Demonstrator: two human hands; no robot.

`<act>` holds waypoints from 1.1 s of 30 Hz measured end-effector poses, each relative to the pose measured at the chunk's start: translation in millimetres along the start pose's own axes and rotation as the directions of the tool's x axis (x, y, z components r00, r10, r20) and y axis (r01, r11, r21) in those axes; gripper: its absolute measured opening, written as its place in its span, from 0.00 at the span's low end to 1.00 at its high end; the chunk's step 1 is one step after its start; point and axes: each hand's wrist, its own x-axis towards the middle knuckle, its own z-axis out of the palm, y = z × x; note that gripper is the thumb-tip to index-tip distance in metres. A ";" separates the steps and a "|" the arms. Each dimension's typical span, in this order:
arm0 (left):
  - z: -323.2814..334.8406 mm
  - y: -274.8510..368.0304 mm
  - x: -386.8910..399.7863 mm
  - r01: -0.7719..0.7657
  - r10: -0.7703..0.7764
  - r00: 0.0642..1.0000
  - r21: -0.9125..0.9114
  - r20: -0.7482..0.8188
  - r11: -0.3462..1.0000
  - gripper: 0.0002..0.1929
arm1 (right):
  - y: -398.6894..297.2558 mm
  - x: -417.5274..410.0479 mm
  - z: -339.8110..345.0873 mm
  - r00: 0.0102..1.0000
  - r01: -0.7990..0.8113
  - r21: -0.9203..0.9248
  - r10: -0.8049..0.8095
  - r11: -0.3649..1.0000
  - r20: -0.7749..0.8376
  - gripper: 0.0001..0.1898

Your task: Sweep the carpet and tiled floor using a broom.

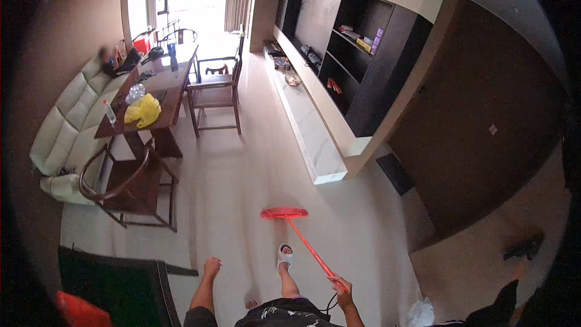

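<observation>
A broom with a red handle and red bristle head [284,213] reaches from my right hand [340,284] forward to the tiled floor. My right hand is closed around the upper part of its handle. Off to the left, my left hand [212,267] hangs over the floor with curled fingers and no object visible in it. One of my feet, in a white slipper [284,255], stands just behind the broom head.
A wooden armchair [136,186] and a long wooden table [170,116] with a yellow plastic bag [143,110] stand left. Someone sits on the pale sofa [72,118]. A marble-look ledge [329,176] juts out at right. A dark green mat [109,281] lies lower left; another person is partly visible lower right.
</observation>
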 end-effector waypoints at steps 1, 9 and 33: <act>10.9 5.2 2.3 -0.168 0.167 0.986 0.209 0.023 0.963 0.16 | 3.3 20.5 -2.6 0.999 -0.031 0.015 0.031 0.999 0.017 0.21; 55.3 91.1 33.8 0.528 -0.472 0.781 -0.028 0.409 0.849 0.16 | -34.9 241.2 19.6 0.975 0.033 -0.296 0.034 0.955 0.220 0.20; 176.0 717.4 596.9 -0.822 0.798 0.268 -0.305 0.539 0.482 0.47 | -141.4 883.9 176.9 0.889 0.283 -0.387 -0.089 0.878 0.449 0.31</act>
